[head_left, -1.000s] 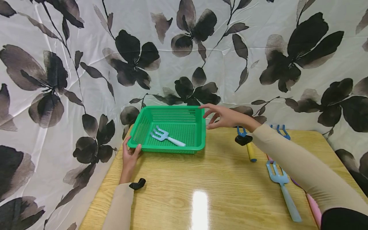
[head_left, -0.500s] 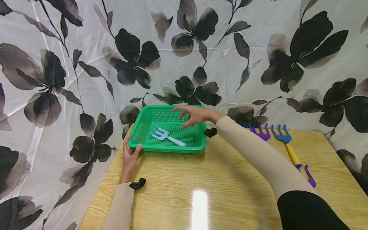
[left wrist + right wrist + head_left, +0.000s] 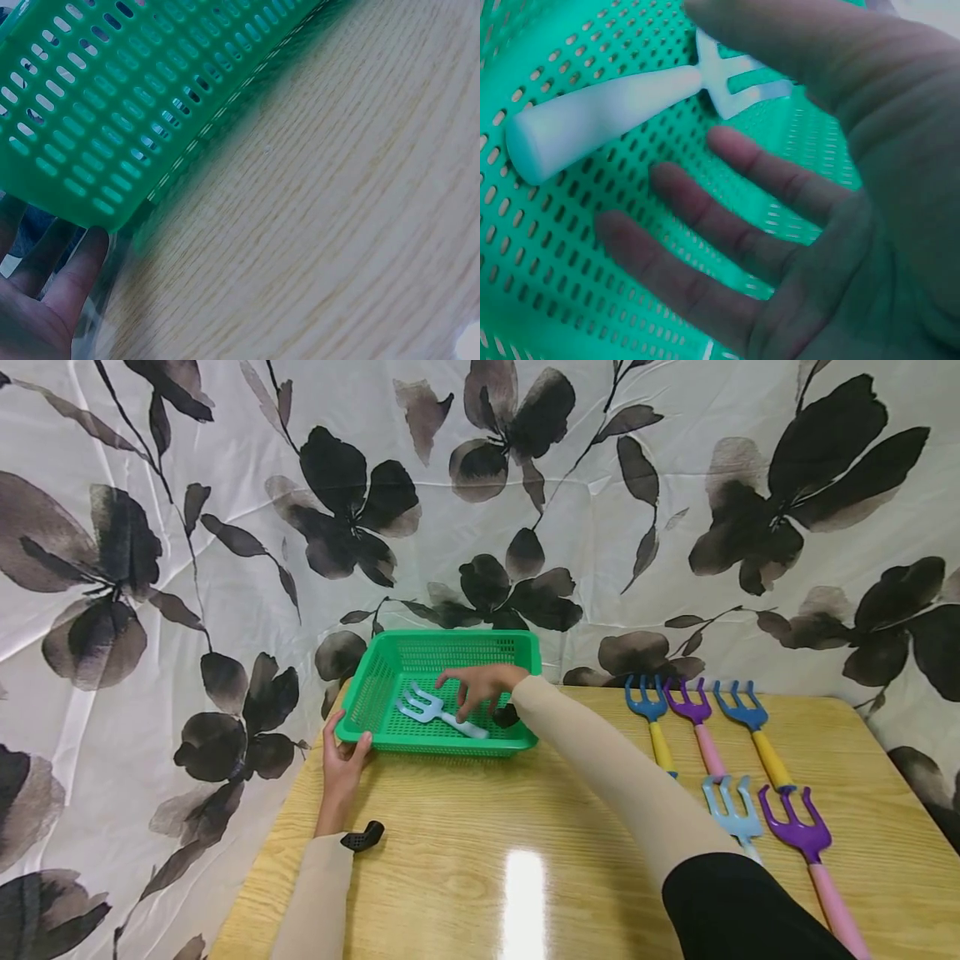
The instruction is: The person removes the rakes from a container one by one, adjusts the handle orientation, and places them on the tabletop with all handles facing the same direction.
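A light-blue hand fork lies inside a green plastic basket, its tines toward the left and its handle toward the front right. My right hand is over the basket with fingers spread and bent, holding nothing. In the right wrist view the fork's pale handle lies beside my thumb and fingertips, with a gap between. My left hand holds the basket's front left corner, thumb on the front side and fingers along the left side. In the left wrist view, fingertips meet the basket's lower corner.
On the table's right side lie several more hand forks: a blue one with a yellow handle, a purple one with a pink handle, another blue-and-yellow one, a light-blue one partly behind my sleeve, and a purple one. Floral cloth hangs behind.
My right hand has moved left from the basket's right edge and down into it, close to the light-blue fork. The forks on the right have come into fuller view. My left hand stays on the corner.
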A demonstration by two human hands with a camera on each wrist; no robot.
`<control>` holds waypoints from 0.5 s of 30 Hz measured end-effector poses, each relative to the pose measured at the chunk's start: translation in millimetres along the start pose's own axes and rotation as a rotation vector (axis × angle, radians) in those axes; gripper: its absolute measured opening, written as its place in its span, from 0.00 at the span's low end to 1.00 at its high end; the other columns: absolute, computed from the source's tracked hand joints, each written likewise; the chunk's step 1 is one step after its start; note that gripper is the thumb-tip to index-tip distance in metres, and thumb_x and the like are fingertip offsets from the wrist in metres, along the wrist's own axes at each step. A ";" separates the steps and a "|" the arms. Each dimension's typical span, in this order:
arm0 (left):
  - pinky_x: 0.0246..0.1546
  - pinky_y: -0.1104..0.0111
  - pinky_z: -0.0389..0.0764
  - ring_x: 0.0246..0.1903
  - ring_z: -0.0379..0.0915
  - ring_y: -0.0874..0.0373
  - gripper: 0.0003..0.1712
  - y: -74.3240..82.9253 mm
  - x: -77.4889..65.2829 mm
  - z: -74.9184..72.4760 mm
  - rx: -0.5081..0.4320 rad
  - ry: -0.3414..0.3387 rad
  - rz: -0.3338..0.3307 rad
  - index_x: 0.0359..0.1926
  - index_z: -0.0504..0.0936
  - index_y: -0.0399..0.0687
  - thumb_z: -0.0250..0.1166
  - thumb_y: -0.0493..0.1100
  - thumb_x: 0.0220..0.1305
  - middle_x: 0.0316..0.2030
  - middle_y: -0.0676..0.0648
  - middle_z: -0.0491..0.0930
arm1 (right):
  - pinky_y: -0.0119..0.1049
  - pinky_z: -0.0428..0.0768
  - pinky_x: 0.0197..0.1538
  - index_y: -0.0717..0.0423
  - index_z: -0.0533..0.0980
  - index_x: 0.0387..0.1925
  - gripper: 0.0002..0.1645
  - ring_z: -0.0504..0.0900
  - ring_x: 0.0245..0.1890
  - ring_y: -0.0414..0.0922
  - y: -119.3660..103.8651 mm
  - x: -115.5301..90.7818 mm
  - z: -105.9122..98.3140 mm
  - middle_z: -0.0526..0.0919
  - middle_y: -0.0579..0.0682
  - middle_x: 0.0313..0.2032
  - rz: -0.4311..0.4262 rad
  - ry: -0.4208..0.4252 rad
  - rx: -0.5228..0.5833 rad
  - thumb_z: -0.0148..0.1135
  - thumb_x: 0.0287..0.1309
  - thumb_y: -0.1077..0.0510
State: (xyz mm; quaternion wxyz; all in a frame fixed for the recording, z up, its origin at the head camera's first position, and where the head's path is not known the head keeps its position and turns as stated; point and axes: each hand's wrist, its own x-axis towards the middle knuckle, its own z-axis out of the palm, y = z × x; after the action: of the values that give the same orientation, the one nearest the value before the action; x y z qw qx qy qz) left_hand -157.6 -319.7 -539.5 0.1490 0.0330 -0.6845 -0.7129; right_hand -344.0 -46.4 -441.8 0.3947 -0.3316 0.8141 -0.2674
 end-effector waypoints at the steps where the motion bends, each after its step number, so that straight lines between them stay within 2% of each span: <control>1: 0.63 0.48 0.75 0.57 0.74 0.57 0.44 -0.3 0.3 -0.3 -0.001 -0.001 0.002 0.81 0.48 0.48 0.63 0.40 0.74 0.66 0.26 0.68 | 0.53 0.86 0.48 0.38 0.56 0.76 0.48 0.81 0.51 0.52 0.4 0.9 1.2 0.75 0.58 0.61 0.014 -0.004 -0.018 0.73 0.63 0.58; 7: 0.63 0.48 0.75 0.58 0.74 0.57 0.44 -2.2 1.9 -1.3 -0.005 -0.005 0.011 0.81 0.49 0.50 0.63 0.40 0.74 0.66 0.26 0.68 | 0.45 0.85 0.43 0.41 0.59 0.75 0.47 0.83 0.47 0.48 4.4 6.5 8.7 0.83 0.48 0.49 0.089 -0.014 -0.132 0.75 0.61 0.55; 10: 0.64 0.48 0.74 0.58 0.74 0.56 0.43 -2.7 1.9 -1.2 -0.016 -0.006 0.014 0.81 0.50 0.51 0.64 0.40 0.74 0.66 0.26 0.68 | 0.42 0.85 0.42 0.40 0.61 0.74 0.47 0.83 0.45 0.47 7.6 10.2 13.1 0.83 0.50 0.48 0.112 -0.017 -0.117 0.76 0.60 0.58; 15: 0.64 0.46 0.73 0.57 0.75 0.57 0.44 -2.8 0.2 -0.1 -0.014 0.005 0.010 0.81 0.50 0.51 0.64 0.39 0.74 0.66 0.26 0.69 | 0.34 0.78 0.33 0.42 0.65 0.70 0.43 0.77 0.35 0.44 9.7 12.3 21.5 0.80 0.55 0.45 0.104 -0.020 -0.099 0.74 0.59 0.65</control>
State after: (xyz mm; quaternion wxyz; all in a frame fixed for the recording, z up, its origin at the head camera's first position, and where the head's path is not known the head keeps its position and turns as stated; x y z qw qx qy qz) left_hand -158.2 -319.8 -542.3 0.1548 0.0303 -0.6792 -0.7169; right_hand -335.4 -53.2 -466.0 0.3991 -0.3105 0.8386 -0.2027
